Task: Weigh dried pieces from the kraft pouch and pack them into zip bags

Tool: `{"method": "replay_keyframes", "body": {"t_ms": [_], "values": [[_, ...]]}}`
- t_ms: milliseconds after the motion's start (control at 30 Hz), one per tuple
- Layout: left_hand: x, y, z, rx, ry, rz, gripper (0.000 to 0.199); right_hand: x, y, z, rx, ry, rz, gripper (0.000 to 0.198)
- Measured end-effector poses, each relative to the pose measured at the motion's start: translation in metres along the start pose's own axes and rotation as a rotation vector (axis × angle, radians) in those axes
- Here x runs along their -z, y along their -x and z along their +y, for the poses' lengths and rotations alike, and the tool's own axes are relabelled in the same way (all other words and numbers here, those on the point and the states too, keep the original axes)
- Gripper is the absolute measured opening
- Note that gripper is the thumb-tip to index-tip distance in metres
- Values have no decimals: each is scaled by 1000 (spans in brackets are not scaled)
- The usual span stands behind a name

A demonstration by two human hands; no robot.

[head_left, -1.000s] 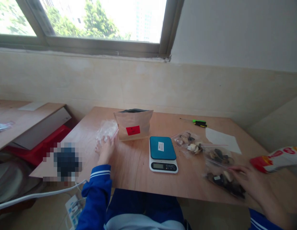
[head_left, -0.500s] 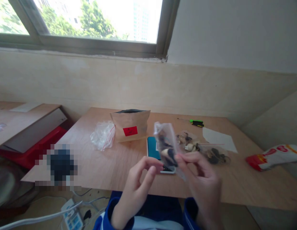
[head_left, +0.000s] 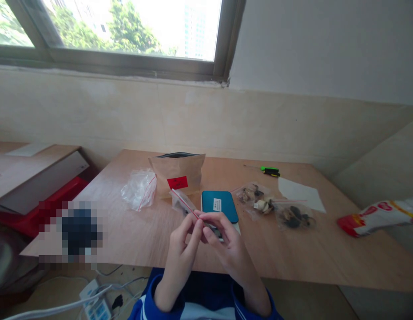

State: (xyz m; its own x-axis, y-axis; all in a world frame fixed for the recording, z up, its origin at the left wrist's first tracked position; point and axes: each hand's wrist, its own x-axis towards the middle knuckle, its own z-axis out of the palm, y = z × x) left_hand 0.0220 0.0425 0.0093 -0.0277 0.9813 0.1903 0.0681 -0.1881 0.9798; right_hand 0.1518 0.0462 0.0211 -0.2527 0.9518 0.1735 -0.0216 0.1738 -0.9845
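Both hands pinch the red-striped top edge of a small clear zip bag (head_left: 181,200) above the table. My left hand (head_left: 184,244) has thumb and fingertips closed on the edge. Touching it, my right hand (head_left: 228,244) grips the same edge from the other side. Fingers cover the lower part of the bag, so its contents barely show. Just behind the hands lies a flat teal-topped device (head_left: 223,202) with a white label, like a small scale. A brown paper pouch (head_left: 189,171) with a red label stands behind the bag, its top open.
Left of the pouch lies a heap of empty clear zip bags (head_left: 138,189). Filled zip bags (head_left: 295,218) with dark and cream pieces lie to the right. Farther back are a green-and-black screwdriver (head_left: 269,170) and white paper (head_left: 301,193). A red-and-white packet (head_left: 376,218) rests at far right.
The zip bag has moved left and down, from over the teal device to beside it, and turned. My right hand moved left with it; my left hand now also grips its edge.
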Motion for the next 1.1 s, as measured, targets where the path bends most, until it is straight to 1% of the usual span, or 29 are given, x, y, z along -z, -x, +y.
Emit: {"method": "replay_keyframes", "body": {"t_ms": [67,133,200,267,367,433,533,600,633,700,800,867,900,933,967,1033,1100], "values": [[4,-1,-3,26,-1,-1,28,2,0,1,-3,80,-42,25],[7,-2,-6,48,-1,31,37,4,1,1,-7,166,-100,31],[8,-3,-10,71,1,45,42,4,1,3,-8,211,-117,35],[8,-4,-12,103,10,13,42,3,0,5,-2,233,-76,28],[4,-5,-13,111,19,-28,40,1,-1,8,27,267,15,9],[1,-5,-12,92,13,-48,39,1,-3,11,50,275,75,10],[-3,-3,-10,92,3,-128,37,4,-6,14,92,277,201,13],[-4,-2,-9,104,-10,-163,37,7,-8,15,109,300,243,12],[-4,-2,-8,107,-17,-164,37,8,-8,15,113,310,240,12],[-5,-1,-8,109,-21,-140,37,10,-6,14,120,307,187,14],[-4,-3,-10,94,-3,-39,37,10,-3,11,112,273,25,16],[-2,-5,-14,90,9,17,39,8,-1,10,76,266,-71,28],[-1,-6,-15,90,12,29,40,7,-1,10,61,265,-90,36],[0,-7,-17,92,14,25,40,6,-2,11,55,264,-85,37],[1,-8,-18,91,14,8,39,5,-2,12,58,260,-65,32],[4,-8,-19,75,7,-49,37,5,-5,15,80,244,-15,17],[6,-8,-19,51,-18,-101,39,6,-7,18,95,226,2,12]]}}
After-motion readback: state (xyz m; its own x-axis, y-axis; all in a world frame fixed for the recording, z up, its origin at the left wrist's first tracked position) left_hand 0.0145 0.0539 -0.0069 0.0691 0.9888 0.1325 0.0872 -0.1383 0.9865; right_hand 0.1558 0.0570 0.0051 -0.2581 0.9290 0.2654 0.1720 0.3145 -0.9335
